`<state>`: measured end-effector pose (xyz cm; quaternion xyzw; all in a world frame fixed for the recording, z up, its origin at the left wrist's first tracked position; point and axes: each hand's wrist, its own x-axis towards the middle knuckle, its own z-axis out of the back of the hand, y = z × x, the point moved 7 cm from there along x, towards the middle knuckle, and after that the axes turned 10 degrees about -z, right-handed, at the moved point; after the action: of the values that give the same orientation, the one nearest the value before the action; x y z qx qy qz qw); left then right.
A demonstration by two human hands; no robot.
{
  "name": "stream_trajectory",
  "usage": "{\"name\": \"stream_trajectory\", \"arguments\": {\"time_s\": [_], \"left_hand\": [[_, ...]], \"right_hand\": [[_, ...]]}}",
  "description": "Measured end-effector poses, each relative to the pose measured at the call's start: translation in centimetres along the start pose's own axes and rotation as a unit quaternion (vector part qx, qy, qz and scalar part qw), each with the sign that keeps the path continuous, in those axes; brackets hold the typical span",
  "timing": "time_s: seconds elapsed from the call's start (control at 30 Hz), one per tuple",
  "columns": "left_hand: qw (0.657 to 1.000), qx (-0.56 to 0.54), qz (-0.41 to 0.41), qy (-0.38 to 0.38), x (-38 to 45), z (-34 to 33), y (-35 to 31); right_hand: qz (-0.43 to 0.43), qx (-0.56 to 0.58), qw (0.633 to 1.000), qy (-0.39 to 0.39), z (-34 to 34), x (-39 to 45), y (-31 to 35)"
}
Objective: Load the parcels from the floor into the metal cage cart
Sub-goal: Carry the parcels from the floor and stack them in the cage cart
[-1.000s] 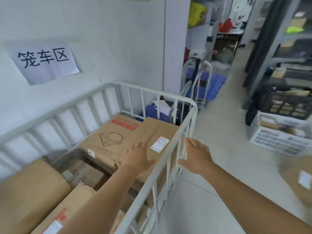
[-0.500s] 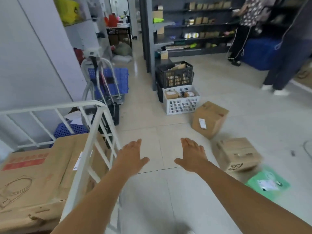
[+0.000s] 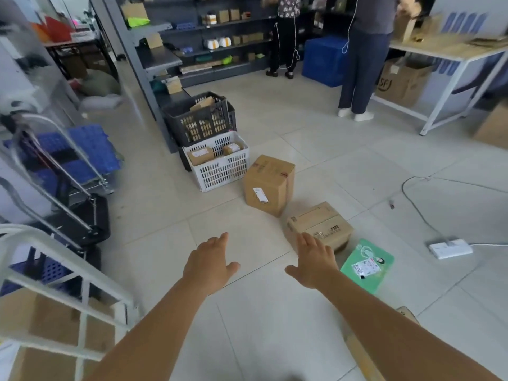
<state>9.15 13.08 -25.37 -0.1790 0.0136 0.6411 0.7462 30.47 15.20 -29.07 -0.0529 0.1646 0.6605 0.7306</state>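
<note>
Over the floor tiles your left hand (image 3: 210, 261) and right hand (image 3: 314, 261) spread flat, holding nothing (probably readying a two-sided grip), nearest the low parcel (image 3: 320, 225).

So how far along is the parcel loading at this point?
Partly done: cardboard boxes already sit inside the cage cart. Both hands are open and empty. Left on the floor: the tall box, the low box and the green mailer.
</note>
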Motion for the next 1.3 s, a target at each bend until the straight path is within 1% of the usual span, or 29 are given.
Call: {"name": "stream_trajectory", "arguments": {"time_s": [0.2,0.37,0.63,0.9,1.0,1.13,1.3], "left_hand": [[1.0,0.017,0.003,0.013,8.3,0.3,-2.8],[0.999,0.026,0.011,0.035,14.1,0.5,-3.1],[0.998,0.024,0.01,0.049,24.8,1.5,0.8],[0.999,-0.01,-0.004,0.037,38.2,6.0,6.4],[0.999,-0.019,-0.003,0.039,42.4,7.2,8.1],[0.998,-0.026,-0.01,0.057,47.6,7.3,8.8],[0.996,-0.031,-0.029,0.08,55.5,6.8,8.4]], "right_hand": [[-0.03,0.003,1.0,0.006,2.8,6.8,-5.1],[-0.044,0.011,0.999,0.017,4.5,12.4,-6.4],[-0.068,0.048,0.996,0.035,5.5,22.9,-4.1],[-0.128,0.104,0.986,0.033,7.5,34.4,-1.0],[-0.141,0.126,0.981,0.047,7.5,37.9,0.2],[-0.164,0.138,0.975,0.063,6.9,42.4,0.6],[-0.188,0.163,0.965,0.085,5.9,50.2,0.1]]}}
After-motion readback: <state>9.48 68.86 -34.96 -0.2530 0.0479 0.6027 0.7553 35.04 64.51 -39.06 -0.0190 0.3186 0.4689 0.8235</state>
